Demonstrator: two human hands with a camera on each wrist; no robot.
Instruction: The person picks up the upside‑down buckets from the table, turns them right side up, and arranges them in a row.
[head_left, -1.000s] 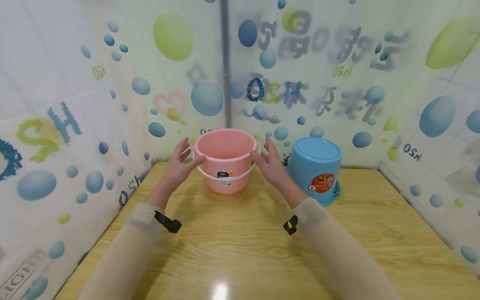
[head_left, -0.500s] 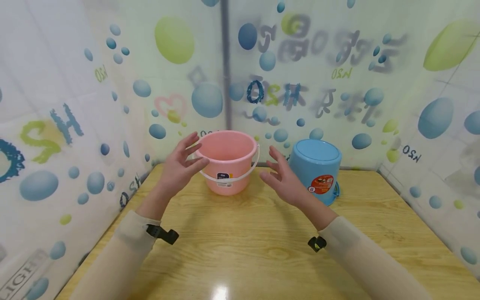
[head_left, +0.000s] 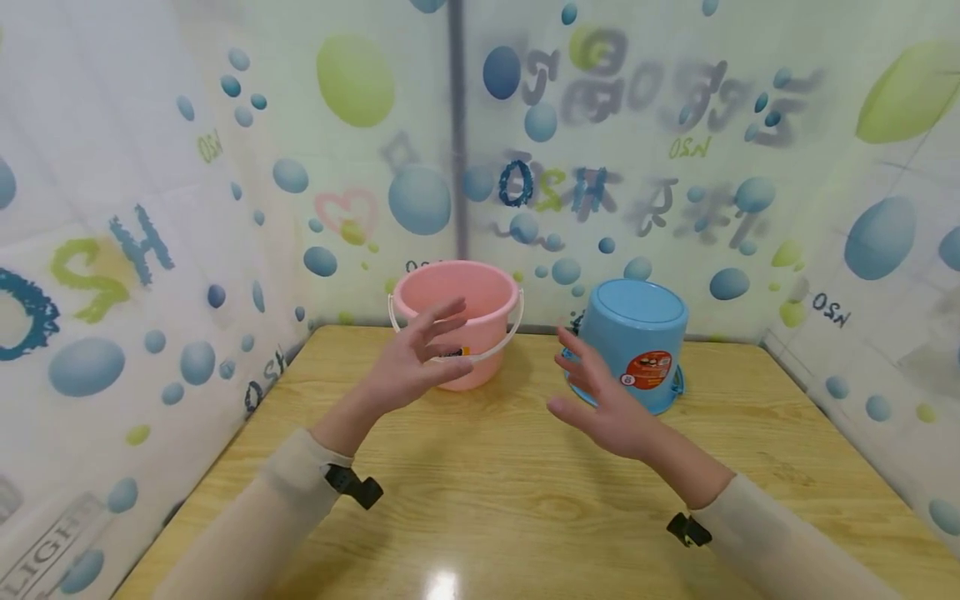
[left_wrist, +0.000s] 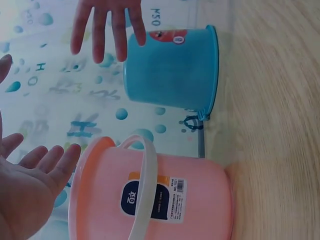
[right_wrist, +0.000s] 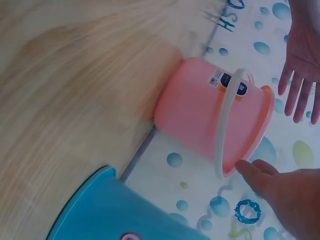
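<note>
A pink bucket (head_left: 489, 340) stands upright at the back of the table, its white handle (head_left: 519, 321) hanging down across the front. My left hand (head_left: 408, 362) is in front of it, fingers spread, covering part of its wall and label in the head view. Right of it, a blue bucket (head_left: 633, 321) with a red label sits upside down. My right hand (head_left: 603, 408) hovers before its left side, fingers loosely extended and holding nothing. Both palms face each other with a gap between them. The left wrist view shows the pink bucket's dark label (left_wrist: 145, 200) behind the handle.
A wooden table (head_left: 495, 500) spreads out below both hands. Curtains (head_left: 345, 192) printed with blue and green bubbles close in the back and both sides, right behind the buckets. A dark strap with a small device (head_left: 356, 486) is on the left wrist.
Both hands have come away from the pink bucket's sides and back toward me, the right one also moving right. The pink bucket and blue bucket stay in place.
</note>
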